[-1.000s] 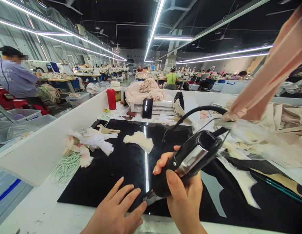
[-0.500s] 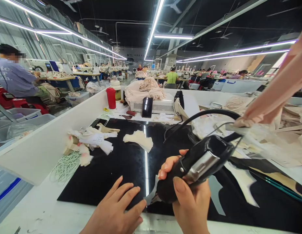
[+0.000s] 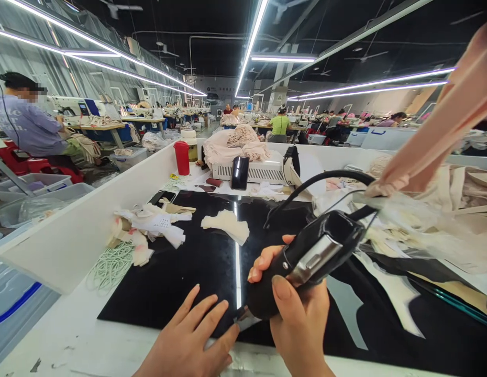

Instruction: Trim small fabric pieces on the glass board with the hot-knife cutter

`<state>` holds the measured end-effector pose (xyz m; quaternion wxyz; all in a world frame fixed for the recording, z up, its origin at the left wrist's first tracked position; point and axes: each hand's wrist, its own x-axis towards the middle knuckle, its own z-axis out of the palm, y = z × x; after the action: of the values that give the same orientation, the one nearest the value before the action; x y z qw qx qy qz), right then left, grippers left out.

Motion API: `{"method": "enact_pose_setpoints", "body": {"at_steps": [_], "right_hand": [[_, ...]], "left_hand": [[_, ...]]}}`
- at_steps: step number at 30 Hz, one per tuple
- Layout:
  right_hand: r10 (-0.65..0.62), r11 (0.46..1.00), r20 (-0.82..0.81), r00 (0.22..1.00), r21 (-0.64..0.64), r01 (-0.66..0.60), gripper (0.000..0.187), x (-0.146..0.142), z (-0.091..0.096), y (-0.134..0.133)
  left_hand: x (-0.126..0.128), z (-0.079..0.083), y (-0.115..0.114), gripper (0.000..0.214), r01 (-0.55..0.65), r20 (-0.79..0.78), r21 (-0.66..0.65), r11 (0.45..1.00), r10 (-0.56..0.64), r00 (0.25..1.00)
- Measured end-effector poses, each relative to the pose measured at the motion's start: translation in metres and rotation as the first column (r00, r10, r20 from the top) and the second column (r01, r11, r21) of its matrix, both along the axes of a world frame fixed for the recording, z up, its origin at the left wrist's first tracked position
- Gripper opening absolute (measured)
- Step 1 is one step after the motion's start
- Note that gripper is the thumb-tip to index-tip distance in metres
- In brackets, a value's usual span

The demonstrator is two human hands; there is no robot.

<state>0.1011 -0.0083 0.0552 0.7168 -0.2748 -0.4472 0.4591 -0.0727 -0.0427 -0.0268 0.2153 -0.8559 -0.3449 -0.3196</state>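
My right hand (image 3: pixel 296 314) is closed around a black corded hand tool (image 3: pixel 306 259) with a metal plate on its side, its tip pointing down at the black glossy work mat (image 3: pixel 180 272). My left hand (image 3: pixel 192 340) lies flat with fingers spread on the mat's near edge, pressing down a small pale piece of material (image 3: pixel 243 320) right at the tool's tip. The tool's black cable (image 3: pixel 318 180) arcs up and back behind it.
Cream fabric scraps (image 3: pixel 228 226) and a scrap pile (image 3: pixel 149 228) lie on the mat; coiled cord (image 3: pixel 110 267) at left. A red bottle (image 3: pixel 183 158), a white box (image 3: pixel 259 170) and a phone (image 3: pixel 239 173) stand at the back. Pink fabric (image 3: pixel 435 131) hangs at right. A person (image 3: pixel 23 125) sits far left.
The tool and my right hand dipped slightly right and then came back left and up. My left hand stayed pressed flat on the mat edge.
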Motion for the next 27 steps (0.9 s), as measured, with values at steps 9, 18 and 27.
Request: {"method": "enact_pose_setpoints", "body": {"at_steps": [9, 18, 27], "right_hand": [[0.017, 0.994, 0.062, 0.998, 0.109, -0.024, 0.030, 0.003, -0.005, 0.003], [0.024, 0.996, 0.037, 0.999, 0.086, -0.027, 0.031, 0.007, -0.007, 0.005], [0.020, 0.997, 0.042, 0.999, 0.077, -0.024, 0.033, 0.010, -0.009, -0.001]], "left_hand": [[0.005, 0.003, -0.001, 0.021, -0.001, 0.014, -0.006, 1.000, 0.001, 1.000], [0.003, 0.002, -0.002, 0.021, 0.004, 0.017, -0.025, 1.000, -0.004, 1.000], [-0.010, 0.003, -0.005, 0.034, -0.001, -0.056, -0.167, 0.986, -0.008, 0.998]]}}
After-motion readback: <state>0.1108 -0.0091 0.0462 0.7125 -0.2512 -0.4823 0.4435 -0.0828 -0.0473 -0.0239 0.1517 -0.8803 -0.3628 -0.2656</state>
